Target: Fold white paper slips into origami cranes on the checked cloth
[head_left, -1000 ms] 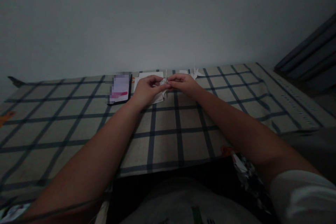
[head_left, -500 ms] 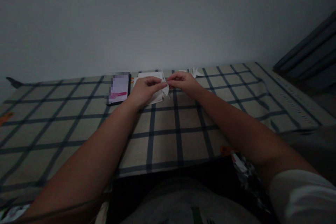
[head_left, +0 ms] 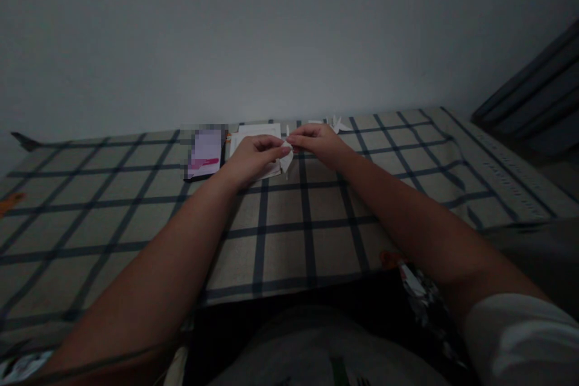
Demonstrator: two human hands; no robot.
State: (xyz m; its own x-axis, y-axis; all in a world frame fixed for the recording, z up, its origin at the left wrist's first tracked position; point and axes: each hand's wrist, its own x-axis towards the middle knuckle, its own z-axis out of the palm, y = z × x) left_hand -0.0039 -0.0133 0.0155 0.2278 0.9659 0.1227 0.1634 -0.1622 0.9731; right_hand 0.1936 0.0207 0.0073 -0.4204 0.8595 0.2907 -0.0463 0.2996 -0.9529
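A small folded white paper crane (head_left: 286, 161) is held up between my two hands above the far part of the table. My left hand (head_left: 249, 158) pinches it from the left between thumb and fingers. From the other side, my right hand (head_left: 319, 142) has its thumb and fingertips closed on the paper near its top. One narrow point sticks up between the hands and a wider flap hangs below. Fingertips hide the middle folds. Beneath and behind my left hand lie white paper sheets (head_left: 260, 129). Just beyond my right hand stands another folded white paper crane (head_left: 337, 125).
A phone (head_left: 208, 148) with a lit screen lies left of the sheets. The checked tablecloth (head_left: 283, 253) covers the table up to the grey wall (head_left: 289, 36). A dark curtain (head_left: 538, 81) hangs at the right.
The paper crane has turned a little between my fingers, so its lower flap shows differently and its upper point looks shorter. Both hands stay in nearly the same place.
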